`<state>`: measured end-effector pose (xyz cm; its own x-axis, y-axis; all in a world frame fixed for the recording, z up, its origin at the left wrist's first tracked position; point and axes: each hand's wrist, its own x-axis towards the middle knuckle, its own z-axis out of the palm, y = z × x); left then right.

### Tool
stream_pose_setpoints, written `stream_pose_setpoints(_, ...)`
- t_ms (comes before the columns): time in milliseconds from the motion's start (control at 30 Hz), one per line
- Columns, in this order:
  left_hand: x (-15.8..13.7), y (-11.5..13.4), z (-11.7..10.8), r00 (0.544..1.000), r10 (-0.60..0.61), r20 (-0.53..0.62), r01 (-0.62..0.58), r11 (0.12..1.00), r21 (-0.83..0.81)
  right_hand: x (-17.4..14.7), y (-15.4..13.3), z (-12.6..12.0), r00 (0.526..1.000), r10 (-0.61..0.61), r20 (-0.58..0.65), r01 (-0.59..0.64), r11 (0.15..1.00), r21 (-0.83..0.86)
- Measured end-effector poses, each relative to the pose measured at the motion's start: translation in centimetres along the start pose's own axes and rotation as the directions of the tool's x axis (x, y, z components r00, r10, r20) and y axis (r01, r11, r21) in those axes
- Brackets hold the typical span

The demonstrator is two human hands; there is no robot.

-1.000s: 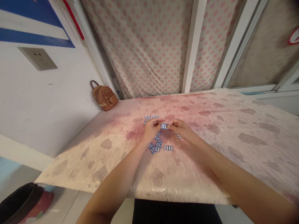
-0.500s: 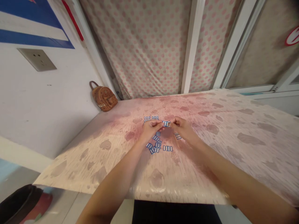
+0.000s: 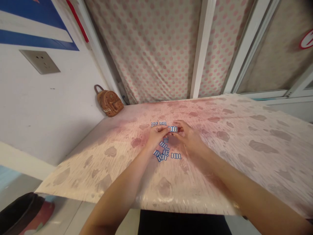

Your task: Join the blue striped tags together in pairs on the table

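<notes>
My left hand point(image 3: 156, 135) is closed, with thumb and fingertips pinching a small blue-and-white striped piece point(image 3: 173, 129) a little above the table. Just right of this piece is my right hand point(image 3: 189, 134), its thumb and forefinger parted around the piece's right end; whether they touch it is hard to tell. Below the hands lies a loose pile of like striped pieces point(image 3: 164, 153), some overlapping. A single striped piece point(image 3: 176, 156) rests right of the pile. Beyond my left hand, more striped pieces point(image 3: 162, 123) lie in neat rows, partly hidden by the fingers.
A patterned cloth point(image 3: 110, 151) covers the table. A small brown backpack point(image 3: 110, 102) leans at the far left corner by the wall. Behind the table hangs a dotted curtain point(image 3: 156, 49). A dark bin-like container point(image 3: 24, 212) stands on the floor at lower left.
My right hand's fingers have come off the striped piece and spread apart. The left hand keeps the piece. One striped piece under my right hand is now out of sight.
</notes>
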<state>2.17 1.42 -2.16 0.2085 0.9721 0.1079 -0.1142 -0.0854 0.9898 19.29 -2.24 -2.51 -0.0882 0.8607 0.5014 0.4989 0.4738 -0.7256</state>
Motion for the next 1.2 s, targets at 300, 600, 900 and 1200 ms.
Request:
stream_pose_setpoints(300, -0.9, 0.6, 0.7, 1.000, -0.010, -0.028, 0.010, 1.000, -0.002, 0.1, -0.7, -0.5, 0.993, -0.118, 0.025, 0.120, 0.978, -0.170)
stream_pose_setpoints(600, -0.6, 0.2, 1.0, 0.998, 0.049, -0.051, -0.049, 0.999, -0.006, 0.0, -1.1, -0.5, 0.993, -0.119, -0.016, 0.112, 0.969, -0.218)
stream_pose_setpoints(900, -0.9, -0.1, 1.6, 0.993, 0.089, -0.079, -0.091, 0.996, -0.023, 0.0, -1.1, -0.5, 0.988, -0.153, -0.016, 0.145, 0.961, -0.235)
stream_pose_setpoints(1200, -0.3, -0.1, 0.9, 0.996, 0.084, -0.021, -0.084, 0.996, -0.015, 0.2, -0.7, 0.0, 0.996, 0.064, -0.066, -0.056, 0.991, 0.121)
